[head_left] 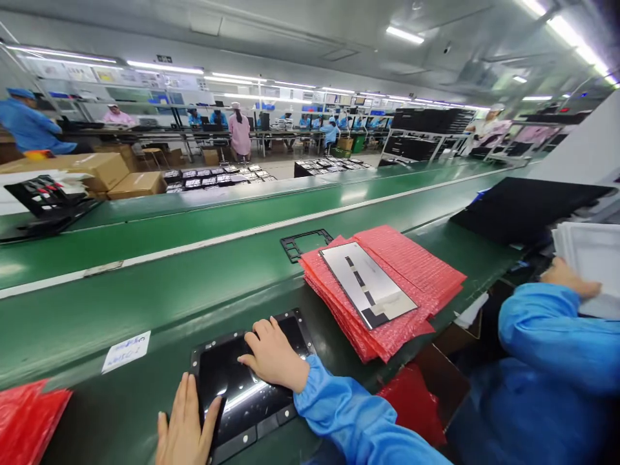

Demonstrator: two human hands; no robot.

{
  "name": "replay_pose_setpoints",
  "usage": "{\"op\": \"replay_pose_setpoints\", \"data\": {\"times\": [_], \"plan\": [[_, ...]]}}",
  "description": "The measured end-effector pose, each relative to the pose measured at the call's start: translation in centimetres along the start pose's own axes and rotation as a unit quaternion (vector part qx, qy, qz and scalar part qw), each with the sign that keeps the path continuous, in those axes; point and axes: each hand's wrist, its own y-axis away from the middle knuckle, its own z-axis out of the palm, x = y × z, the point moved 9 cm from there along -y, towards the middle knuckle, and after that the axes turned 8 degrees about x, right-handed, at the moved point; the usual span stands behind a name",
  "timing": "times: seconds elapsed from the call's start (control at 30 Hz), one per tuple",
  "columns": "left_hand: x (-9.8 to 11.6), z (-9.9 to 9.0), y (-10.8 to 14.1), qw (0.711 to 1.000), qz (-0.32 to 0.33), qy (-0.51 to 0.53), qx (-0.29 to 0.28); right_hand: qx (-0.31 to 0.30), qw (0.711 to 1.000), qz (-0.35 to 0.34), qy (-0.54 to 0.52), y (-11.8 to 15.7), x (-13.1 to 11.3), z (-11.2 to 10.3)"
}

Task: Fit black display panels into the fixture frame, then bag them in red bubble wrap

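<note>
A glossy black screen panel (242,394) lies on the green bench in a dark frame with round silver studs along its edges. At the panel's left edge is my left hand (184,426), its fingers stretched out and its thumb spread over the dark surface. My right hand (274,355), in a blue sleeve, rests on the panel's upper part with the fingers slightly bent and the thumb apart. Neither hand grips anything. To the right, a display panel (371,281) with a silver back and a dark flex strip lies on stacked red bubble-wrap pouches (407,258).
Behind the pouches lies an empty black frame (305,244). A labelled paper slip (126,352) and more red pouches (29,413) are on the left. At right, a co-worker's hand (569,278) touches white trays (591,258). A green conveyor (217,226) runs across.
</note>
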Motion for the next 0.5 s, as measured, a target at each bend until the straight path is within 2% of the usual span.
{"op": "replay_pose_setpoints", "data": {"times": [0.13,0.2,0.27,0.37,0.43,0.5], "plan": [[-0.2,-0.6,-0.8,0.989,-0.077,0.123,-0.002,0.040,0.999,0.000,-0.019,-0.5,0.2,-1.0],[0.3,-1.8,-1.0,0.965,-0.136,0.225,0.017,0.059,0.998,-0.002,-0.035,-0.9,0.1,-2.2],[0.7,-3.0,-0.6,0.922,-0.205,0.327,0.038,0.079,0.995,0.000,-0.057,-1.1,0.1,-3.8],[1.7,-4.3,0.4,0.830,-0.294,0.471,0.042,0.106,0.989,0.014,-0.100,-1.1,0.9,-6.7],[2.5,-4.7,0.8,0.764,-0.328,0.555,0.025,0.126,0.982,0.036,-0.134,-0.5,2.3,-8.6],[2.6,-5.1,0.8,0.715,-0.355,0.602,0.022,0.158,0.972,0.079,-0.158,0.7,4.5,-10.5]]}}
